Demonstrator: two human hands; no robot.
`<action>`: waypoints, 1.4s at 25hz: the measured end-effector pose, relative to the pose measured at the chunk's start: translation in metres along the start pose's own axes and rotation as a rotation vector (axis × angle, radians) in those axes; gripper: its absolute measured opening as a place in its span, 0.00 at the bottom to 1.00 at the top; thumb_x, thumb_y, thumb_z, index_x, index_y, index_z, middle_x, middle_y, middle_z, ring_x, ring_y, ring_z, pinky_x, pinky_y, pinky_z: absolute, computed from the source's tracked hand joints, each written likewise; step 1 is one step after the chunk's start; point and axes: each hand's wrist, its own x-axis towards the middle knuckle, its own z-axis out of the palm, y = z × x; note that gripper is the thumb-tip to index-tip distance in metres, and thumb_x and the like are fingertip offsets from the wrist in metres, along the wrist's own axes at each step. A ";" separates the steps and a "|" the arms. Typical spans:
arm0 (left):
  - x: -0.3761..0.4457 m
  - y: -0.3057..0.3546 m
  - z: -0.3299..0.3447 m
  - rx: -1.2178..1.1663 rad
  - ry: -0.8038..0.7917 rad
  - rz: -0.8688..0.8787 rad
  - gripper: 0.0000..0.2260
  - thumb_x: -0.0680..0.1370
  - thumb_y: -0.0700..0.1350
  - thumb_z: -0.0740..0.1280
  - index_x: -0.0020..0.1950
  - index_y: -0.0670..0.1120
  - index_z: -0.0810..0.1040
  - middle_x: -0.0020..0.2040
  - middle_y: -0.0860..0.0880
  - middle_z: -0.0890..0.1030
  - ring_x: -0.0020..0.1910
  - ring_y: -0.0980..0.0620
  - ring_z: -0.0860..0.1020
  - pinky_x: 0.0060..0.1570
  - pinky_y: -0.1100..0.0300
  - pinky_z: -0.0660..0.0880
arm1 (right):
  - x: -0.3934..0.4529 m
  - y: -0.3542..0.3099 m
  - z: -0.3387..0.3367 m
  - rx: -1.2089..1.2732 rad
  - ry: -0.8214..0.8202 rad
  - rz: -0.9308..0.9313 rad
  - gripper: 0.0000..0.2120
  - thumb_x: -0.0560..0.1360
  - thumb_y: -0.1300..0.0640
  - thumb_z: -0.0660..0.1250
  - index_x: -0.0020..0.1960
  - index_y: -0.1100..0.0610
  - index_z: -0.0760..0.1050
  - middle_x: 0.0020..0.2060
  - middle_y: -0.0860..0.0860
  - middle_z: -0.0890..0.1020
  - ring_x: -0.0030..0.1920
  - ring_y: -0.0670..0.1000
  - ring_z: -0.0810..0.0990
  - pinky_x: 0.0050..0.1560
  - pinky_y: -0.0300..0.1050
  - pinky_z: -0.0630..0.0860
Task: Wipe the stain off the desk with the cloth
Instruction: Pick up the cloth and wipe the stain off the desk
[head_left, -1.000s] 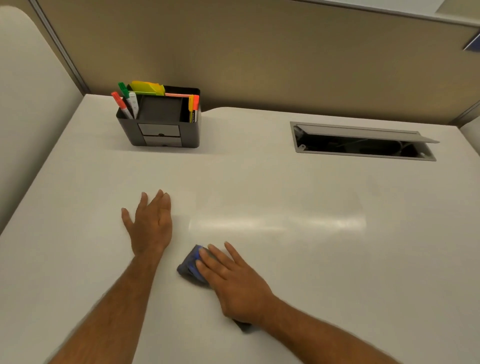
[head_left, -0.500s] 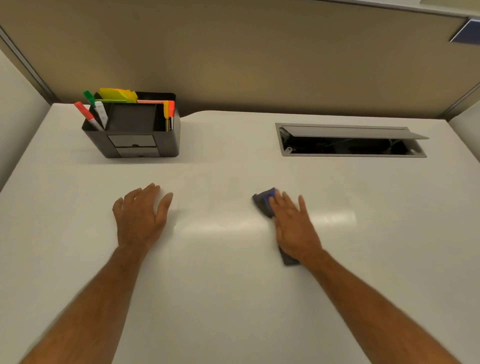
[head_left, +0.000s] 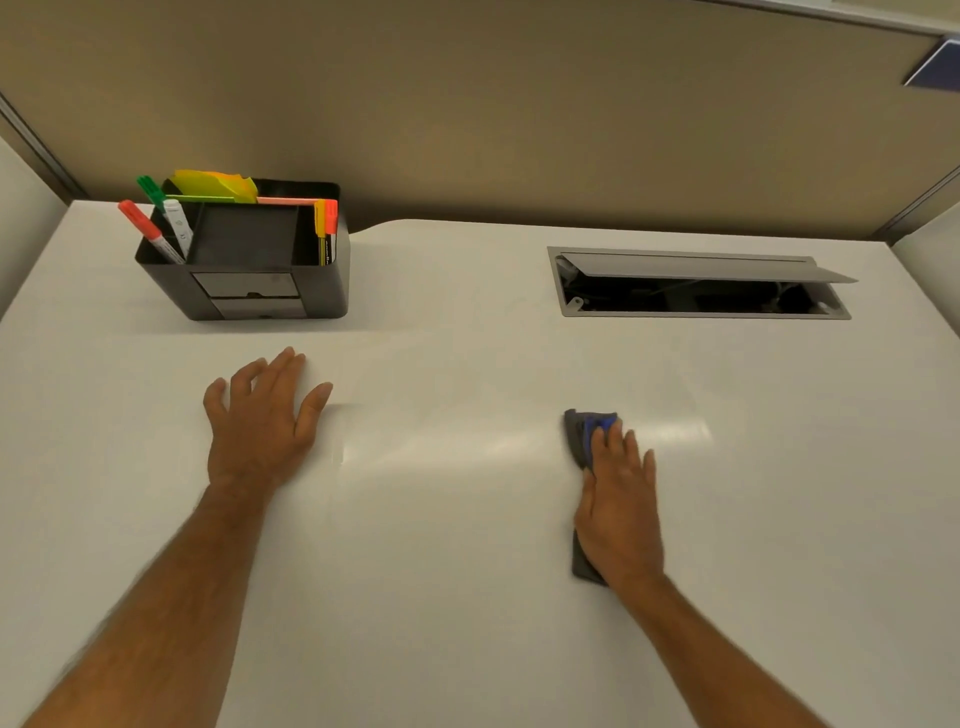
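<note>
Below the hatch (head_left: 696, 283), the right hand (head_left: 618, 506) is pressing flat on the cloth (head_left: 582, 431); the left hand (head_left: 265, 421) is resting open on the counter (head_left: 441, 571). No stain is showing, so the cloth may be missing it or sliding out from under the palm.

White desk (head_left: 467, 597), glossy. Resting on it: dark pen organizer (head_left: 249, 280) at rear left, blue-grey cloth (head_left: 584, 431) at centre right beneath the flat right hand (head_left: 618, 512), left hand (head_left: 262, 421) palm-down. Open cable hatch (head_left: 701, 286) was recessed at rear right.
</note>
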 end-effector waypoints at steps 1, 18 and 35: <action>0.001 -0.003 0.001 -0.006 -0.005 -0.010 0.30 0.80 0.64 0.48 0.74 0.49 0.69 0.77 0.50 0.69 0.75 0.44 0.64 0.74 0.39 0.52 | -0.002 -0.018 0.008 0.009 -0.014 -0.031 0.27 0.78 0.66 0.61 0.76 0.65 0.62 0.77 0.62 0.62 0.77 0.63 0.60 0.78 0.59 0.49; 0.008 -0.010 0.001 -0.278 0.075 -0.072 0.31 0.81 0.59 0.43 0.77 0.46 0.67 0.73 0.41 0.74 0.75 0.42 0.67 0.77 0.44 0.51 | 0.030 -0.223 0.072 -0.008 -0.226 -0.760 0.33 0.77 0.58 0.58 0.79 0.59 0.51 0.80 0.57 0.52 0.80 0.57 0.46 0.78 0.51 0.35; 0.019 0.003 -0.001 -0.075 0.104 -0.098 0.31 0.80 0.62 0.50 0.72 0.43 0.73 0.55 0.37 0.83 0.58 0.34 0.75 0.63 0.38 0.65 | 0.108 -0.014 0.004 -0.120 -0.101 -0.380 0.28 0.79 0.65 0.57 0.78 0.61 0.58 0.78 0.58 0.60 0.78 0.60 0.57 0.78 0.58 0.46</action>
